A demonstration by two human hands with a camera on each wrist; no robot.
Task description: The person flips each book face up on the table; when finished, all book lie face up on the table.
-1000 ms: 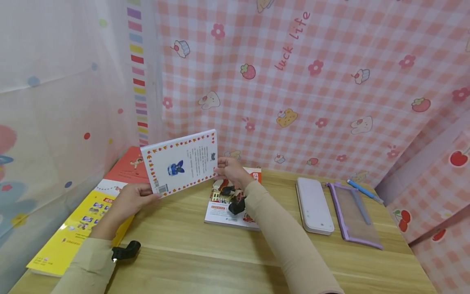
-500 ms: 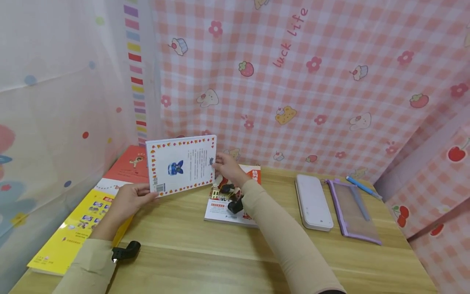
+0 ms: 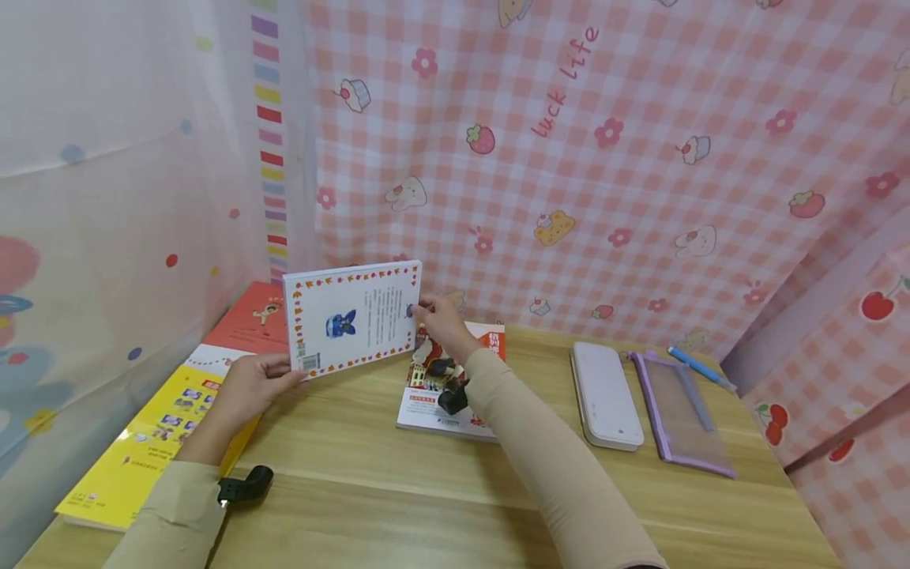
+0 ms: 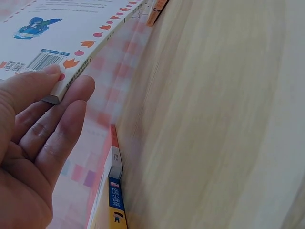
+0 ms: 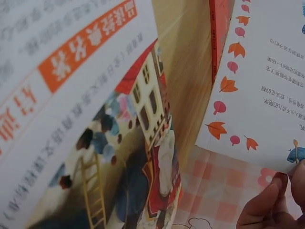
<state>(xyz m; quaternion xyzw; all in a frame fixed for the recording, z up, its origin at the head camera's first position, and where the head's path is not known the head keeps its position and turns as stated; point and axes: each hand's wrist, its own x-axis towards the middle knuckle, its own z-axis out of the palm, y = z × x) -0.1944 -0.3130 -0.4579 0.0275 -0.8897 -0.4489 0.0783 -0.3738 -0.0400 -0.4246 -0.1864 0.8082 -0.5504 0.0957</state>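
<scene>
A white book (image 3: 355, 320) with a border of orange leaves and red dots, a blue figure and a barcode is held up on a slant over the table. My left hand (image 3: 250, 389) pinches its lower left corner, thumb (image 4: 40, 81) on the cover and fingers behind. On the opposite side, my right hand (image 3: 446, 324) pinches the book's right edge; in the right wrist view only the fingertips (image 5: 262, 202) show at that edge. Below the right hand a book with a colourful picture cover (image 3: 426, 395) lies on the table, partly hidden by the wrist and its camera.
At the left lie a yellow book (image 3: 142, 458) and a red-covered book (image 3: 245, 320). To the right are a white pencil case (image 3: 607, 395), a purple-edged mesh pouch (image 3: 657, 427) and a blue pen (image 3: 700, 367). A pink checked curtain (image 3: 569, 174) hangs behind the wooden table (image 3: 370, 498).
The white book's left side has come down slightly, so its top edge is more level. My right hand has shifted slightly up along the book's right edge; the left hand barely moved.
</scene>
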